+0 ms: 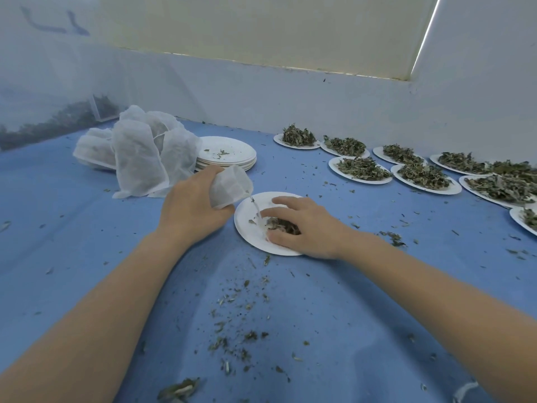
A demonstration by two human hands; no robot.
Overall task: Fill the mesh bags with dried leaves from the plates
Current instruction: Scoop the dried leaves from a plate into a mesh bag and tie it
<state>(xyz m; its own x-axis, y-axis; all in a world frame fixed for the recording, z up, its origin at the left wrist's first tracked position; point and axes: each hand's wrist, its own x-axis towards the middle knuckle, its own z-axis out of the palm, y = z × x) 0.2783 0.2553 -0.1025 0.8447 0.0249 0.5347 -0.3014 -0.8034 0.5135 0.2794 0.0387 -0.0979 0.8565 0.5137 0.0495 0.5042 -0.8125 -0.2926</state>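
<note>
My left hand (191, 205) grips a small white mesh bag (231, 184) just left of a white paper plate (252, 231) in the middle of the blue table. The bag's drawstring hangs down onto the plate. My right hand (302, 225) lies on that plate, its fingers curled round the last small clump of dried leaves (283, 225). Several more plates heaped with dried leaves (363, 168) line the back right of the table.
A stack of empty plates (226, 154) stands behind my left hand, with a pile of white mesh bags (145, 149) to its left. Leaf crumbs (232, 338) litter the blue cloth near me. A white wall runs along the back.
</note>
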